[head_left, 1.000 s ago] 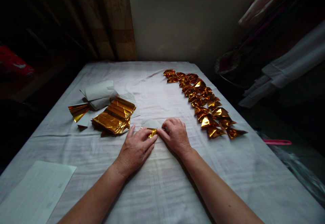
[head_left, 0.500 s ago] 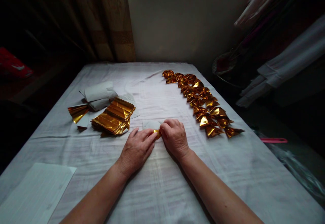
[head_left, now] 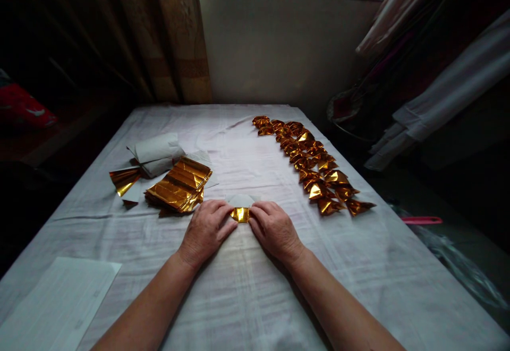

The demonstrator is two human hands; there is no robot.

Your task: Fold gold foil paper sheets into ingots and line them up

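Between my hands lies a small sheet of gold foil paper (head_left: 240, 215), its near edge turned up to show gold and its far part showing the pale back. My left hand (head_left: 206, 229) pinches the folded strip at its left end. At the right end, my right hand (head_left: 275, 230) grips it the same way, fingers curled. Just beyond my left hand is a stack of gold foil sheets (head_left: 179, 183). Off to the right, folded gold foil pieces (head_left: 306, 162) stand in a long double row toward the far edge.
White-backed papers (head_left: 153, 148) and a loose gold sheet (head_left: 124, 179) lie at the left behind the stack. A printed white sheet (head_left: 59, 300) rests at the near left. Past the table's right edge are a pink handle (head_left: 421, 220) and hanging clothes (head_left: 454, 93).
My left hand has drawn left and my right hand has shifted slightly, so more of the gold fold shows between them. The view has tilted up a little.
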